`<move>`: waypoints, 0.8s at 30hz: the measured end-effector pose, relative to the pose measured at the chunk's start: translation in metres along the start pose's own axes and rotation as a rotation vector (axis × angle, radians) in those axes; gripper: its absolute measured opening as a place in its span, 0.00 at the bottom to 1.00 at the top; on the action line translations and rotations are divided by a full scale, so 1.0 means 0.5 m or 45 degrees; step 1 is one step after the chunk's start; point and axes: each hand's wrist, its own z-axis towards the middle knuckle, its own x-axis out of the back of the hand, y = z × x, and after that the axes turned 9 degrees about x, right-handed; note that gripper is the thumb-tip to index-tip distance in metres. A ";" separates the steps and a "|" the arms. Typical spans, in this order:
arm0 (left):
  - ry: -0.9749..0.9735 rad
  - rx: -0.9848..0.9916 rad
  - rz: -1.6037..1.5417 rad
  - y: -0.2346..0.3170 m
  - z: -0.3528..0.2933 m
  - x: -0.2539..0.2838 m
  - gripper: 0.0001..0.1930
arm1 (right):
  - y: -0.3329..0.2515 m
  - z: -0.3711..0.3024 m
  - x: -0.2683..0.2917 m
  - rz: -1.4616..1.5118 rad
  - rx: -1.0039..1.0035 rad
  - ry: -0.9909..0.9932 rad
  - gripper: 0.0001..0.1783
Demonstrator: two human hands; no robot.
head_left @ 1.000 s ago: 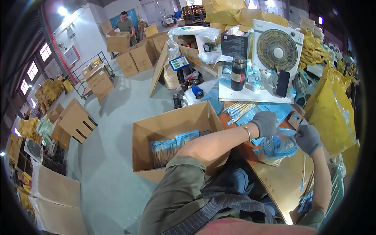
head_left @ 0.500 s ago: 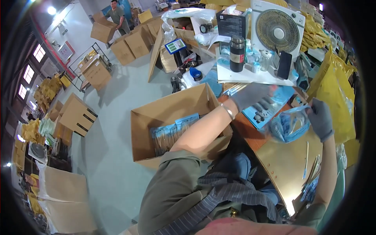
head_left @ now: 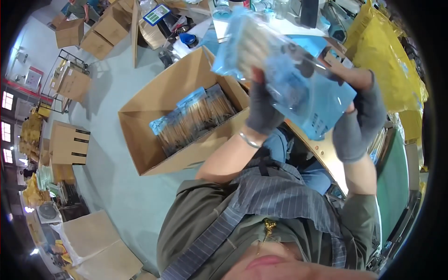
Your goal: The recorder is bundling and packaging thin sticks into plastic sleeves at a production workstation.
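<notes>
A blue-and-clear plastic bag (head_left: 303,93) is held up in front of me, tilted and partly blurred. My left hand (head_left: 267,105), in a grey glove with bare fingertips, grips its left part. Pale, smeared shapes show through the plastic there; I cannot tell whether they are fingers or contents. My right hand (head_left: 361,114), gloved the same way, is closed on the bag's right edge. Left of my left hand stands an open cardboard box (head_left: 149,151). Packs of thin wooden sticks (head_left: 193,116) with blue tops lie in rows inside it.
The worktable (head_left: 322,151) is partly hidden beneath my hands. Yellow sacks (head_left: 387,60) crowd the right side. A blue-framed scale display (head_left: 157,15) stands beyond the box. Cartons (head_left: 70,144) and a cart (head_left: 65,79) are on the floor at left; a person (head_left: 79,9) handles a carton far back.
Both hands have come together and lifted the plastic bag off the table towards me. My left hand has left the blue sheet and now grips the bag. The view has shifted.
</notes>
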 end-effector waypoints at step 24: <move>1.369 0.566 2.255 0.395 -0.156 0.462 0.19 | 0.325 -0.440 0.460 -1.567 -1.185 -0.137 0.36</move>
